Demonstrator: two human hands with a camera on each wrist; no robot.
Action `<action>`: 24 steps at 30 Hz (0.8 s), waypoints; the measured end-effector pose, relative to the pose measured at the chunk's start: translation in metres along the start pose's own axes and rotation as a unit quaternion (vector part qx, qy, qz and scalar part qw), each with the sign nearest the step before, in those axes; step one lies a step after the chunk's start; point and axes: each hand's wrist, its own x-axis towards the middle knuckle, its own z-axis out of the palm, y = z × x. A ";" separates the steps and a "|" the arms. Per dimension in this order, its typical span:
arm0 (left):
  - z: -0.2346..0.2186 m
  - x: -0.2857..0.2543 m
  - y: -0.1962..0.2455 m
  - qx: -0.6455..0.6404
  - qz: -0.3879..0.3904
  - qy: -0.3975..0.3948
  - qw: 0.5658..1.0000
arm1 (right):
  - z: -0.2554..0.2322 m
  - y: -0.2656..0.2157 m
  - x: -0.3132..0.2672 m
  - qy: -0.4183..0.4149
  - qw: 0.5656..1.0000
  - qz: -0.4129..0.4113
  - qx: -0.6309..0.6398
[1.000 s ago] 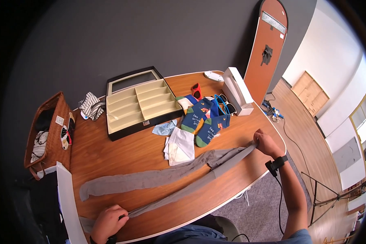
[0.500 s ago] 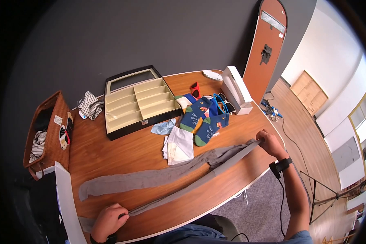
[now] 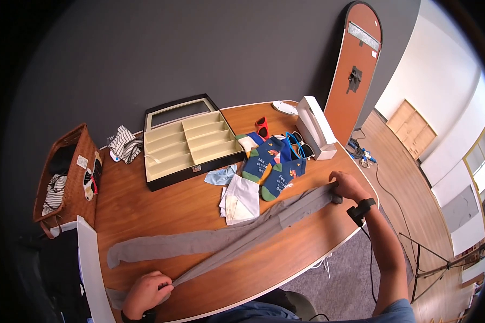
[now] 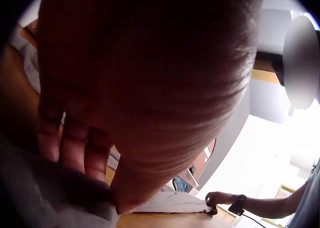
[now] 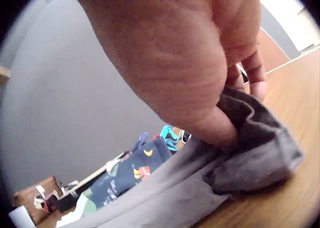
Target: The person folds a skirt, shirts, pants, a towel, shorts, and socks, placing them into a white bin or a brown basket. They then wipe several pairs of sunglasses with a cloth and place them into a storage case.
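Observation:
A pair of long grey tights lies stretched across the table, its two legs running side by side and meeting toward the right. In the head view my left hand grips the near leg close to its left end. My right hand pinches the upper end of the tights near the table's right edge. From the right wrist, the thumb of that hand goes under a folded, darker band of the fabric. Behind the cloth sit a folded white cloth and navy socks with green toes.
An open black display case with cream compartments stands at the back. A wicker basket is at the left, beside a striped cloth. Sunglasses and a white box lie at the back right. A light blue cloth lies before the case.
My right hand has come slightly left with the upper end of the tights. The near leg has spread wider and lies closer to the far leg. My left hand keeps its grip.

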 end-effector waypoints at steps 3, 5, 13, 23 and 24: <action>0.003 0.000 -0.006 -0.001 0.017 -0.001 1.000 | 0.007 -0.004 0.010 -0.050 0.998 -0.012 -0.046; 0.004 0.000 -0.008 -0.004 0.014 0.002 1.000 | 0.003 -0.012 0.009 -0.104 0.993 -0.038 0.035; 0.004 0.003 -0.009 -0.006 0.005 0.001 1.000 | -0.007 -0.010 0.006 -0.044 0.997 -0.046 0.035; 0.002 0.002 -0.009 -0.012 -0.013 -0.005 1.000 | -0.050 -0.037 -0.054 0.039 0.994 -0.102 0.015; 0.002 0.001 -0.009 -0.005 -0.007 -0.007 1.000 | -0.058 -0.036 -0.064 -0.004 0.995 -0.095 0.024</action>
